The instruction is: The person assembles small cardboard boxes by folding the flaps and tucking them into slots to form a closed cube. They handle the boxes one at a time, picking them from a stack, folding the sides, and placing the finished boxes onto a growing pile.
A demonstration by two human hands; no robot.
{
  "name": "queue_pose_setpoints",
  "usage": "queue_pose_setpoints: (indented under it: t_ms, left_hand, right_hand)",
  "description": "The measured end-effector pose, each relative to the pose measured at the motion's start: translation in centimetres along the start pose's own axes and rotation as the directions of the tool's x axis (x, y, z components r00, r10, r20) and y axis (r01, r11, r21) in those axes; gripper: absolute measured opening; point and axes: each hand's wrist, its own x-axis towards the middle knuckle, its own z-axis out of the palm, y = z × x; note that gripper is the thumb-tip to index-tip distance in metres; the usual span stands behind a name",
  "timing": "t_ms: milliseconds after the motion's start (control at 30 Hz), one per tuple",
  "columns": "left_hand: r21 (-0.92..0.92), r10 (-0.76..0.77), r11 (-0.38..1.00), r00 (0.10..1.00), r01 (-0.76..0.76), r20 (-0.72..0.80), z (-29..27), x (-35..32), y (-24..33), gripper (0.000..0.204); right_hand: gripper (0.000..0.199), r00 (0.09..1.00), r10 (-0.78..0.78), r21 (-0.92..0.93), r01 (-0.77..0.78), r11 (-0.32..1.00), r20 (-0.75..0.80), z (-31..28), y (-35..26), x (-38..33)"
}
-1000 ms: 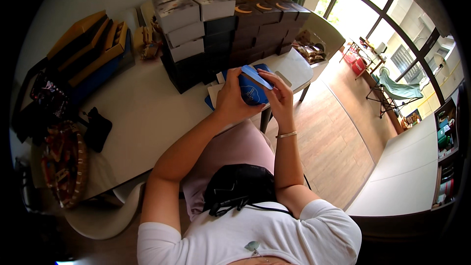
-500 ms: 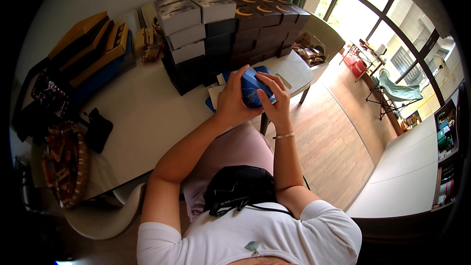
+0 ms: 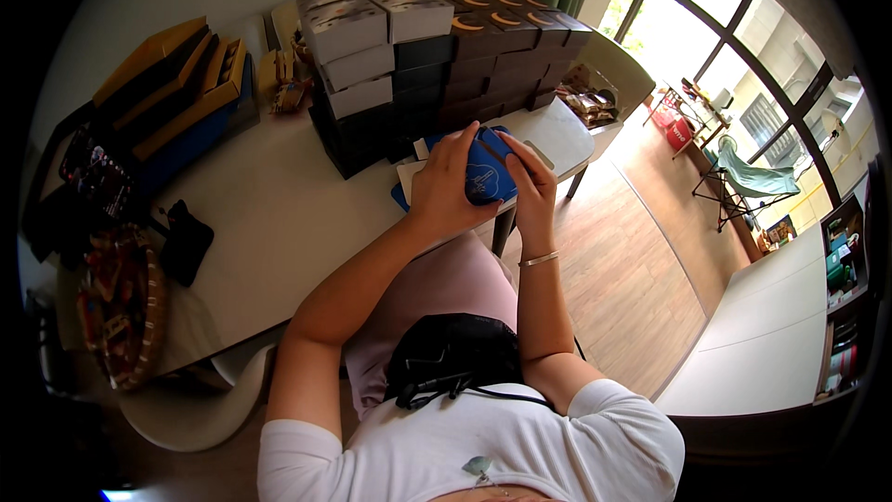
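Between both hands, above the table's near edge, is a small blue box (image 3: 485, 181) with pale line drawings on its face. My left hand (image 3: 444, 184) closes round its left side, fingers reaching over the top. My right hand (image 3: 533, 188) grips the right side, its thumb lying along the face. A dark gap or strip runs along the box's upper part; I cannot tell whether it is a lid edge. Behind my left hand lie a flat blue piece (image 3: 400, 195) and a white card (image 3: 408, 173), both partly covered.
Stacks of white boxes (image 3: 351, 65) and dark brown boxes (image 3: 492, 65) stand at the back of the white table (image 3: 269, 214). Open yellow-lined cartons (image 3: 177, 84), a phone-like screen (image 3: 95, 167), a black pouch (image 3: 188, 244) and a wicker basket (image 3: 149, 316) are at the left.
The blue box has turned in my hands, so more of its drawn face shows. My right fingers and thumb have shifted along its right side.
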Motion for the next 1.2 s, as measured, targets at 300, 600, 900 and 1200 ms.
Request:
queue_pose_setpoints:
  t_ms: [300, 600, 900, 1200]
  left_hand:
    - [0.03, 0.002, 1.0, 1.0, -0.002, -0.003, 0.3, -0.3, -0.3, 0.109]
    - [0.001, 0.019, 1.0, 0.998, -0.019, -0.052, -0.1, -0.1, 0.2, 0.106]
    - [-0.052, 0.062, 0.996, 0.992, -0.068, -0.106, 0.0, 0.2, -0.8, 0.091]
    - [-0.196, 0.086, 0.975, 0.991, -0.105, -0.103, 0.0, 0.3, -1.1, 0.089]
  right_hand:
    - [0.025, 0.999, -0.032, -0.092, 0.028, 0.995, -0.037, 0.4, 0.5, -0.1]
    - [0.029, 0.979, -0.178, -0.285, 0.198, 0.938, 0.097, 0.6, 0.0, -0.1]
    - [0.04, 0.924, -0.286, -0.523, 0.381, 0.763, 0.256, 1.3, -0.6, -0.3]
    - [0.037, 0.903, -0.373, -0.439, 0.429, 0.789, 0.212, 0.9, -0.5, -0.2]
